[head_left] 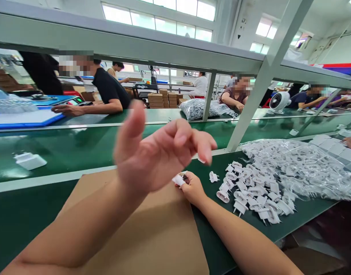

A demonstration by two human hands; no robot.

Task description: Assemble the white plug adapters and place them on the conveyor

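The left hand (pixel 160 160), blurred, is raised above the cardboard (pixel 152 240), thumb spread, fingers loosely bent, grasping nothing visible. The right hand (pixel 195 189) grips a white piece (pixel 179 180) near the cardboard's far right corner. Right of it on the bench (pixel 26 217), one loose plug (pixel 213 176) lies near the far edge, beside a heap of plugs (pixel 255 194). A clear bag (pixel 301 168) lies farther right. Beyond the far edge, another plug (pixel 31 160) sits on the green belt (pixel 78 149).

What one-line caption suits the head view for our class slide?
Left hand raised, blurred; right hand holding a white piece near heaped white plug parts.
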